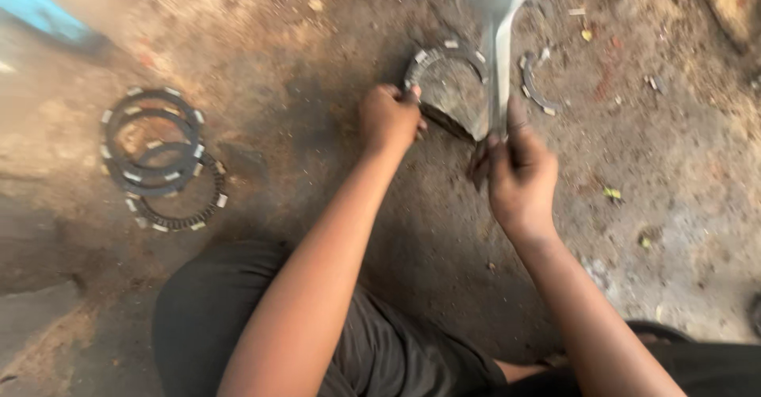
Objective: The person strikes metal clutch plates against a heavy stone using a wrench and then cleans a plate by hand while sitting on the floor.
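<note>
Grey metal tool (499, 40) (long, flat, motion-blurred, exact kind unclear) stands nearly upright in the right hand (519, 171), whose fingers are wrapped tight round its lower end, while the left hand (388, 118) is closed on the near-left edge of a dark toothed ring plate (444, 64) lying on the dirty concrete floor (674, 167), the tool's lower part just beside the ring's right side. A broken curved ring piece (535, 88) lies just right of the tool, and a stack of similar rings (154, 155) sits well apart on the left; dark-trousered knees (214, 318) at the bottom.
</note>
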